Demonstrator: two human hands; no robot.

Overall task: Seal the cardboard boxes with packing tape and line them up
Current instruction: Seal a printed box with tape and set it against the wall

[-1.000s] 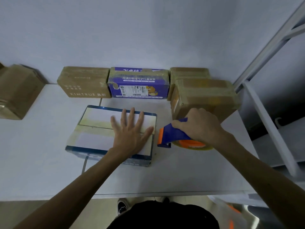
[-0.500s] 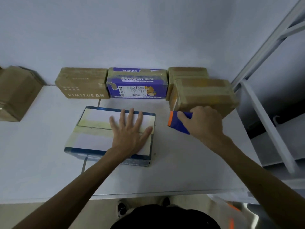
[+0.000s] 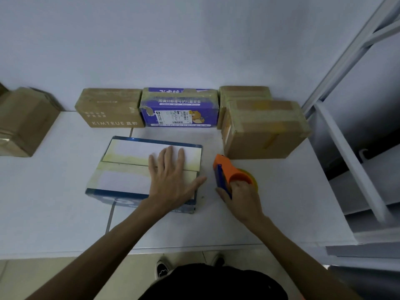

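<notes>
Blue-edged box [image 3: 129,158] is lying near the front edge of the bench [image 3: 287,204], around its middle. The left hand [image 3: 171,180] is pressing flat on its lid, fingers straight and spread. Just beside the box, the right hand [image 3: 242,199] is gripping the tape dispenser [image 3: 227,169], fingers curling round its handle.

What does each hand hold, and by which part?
The right hand grips the dispenser by its near end. The left hand lies flat on the box.
</notes>
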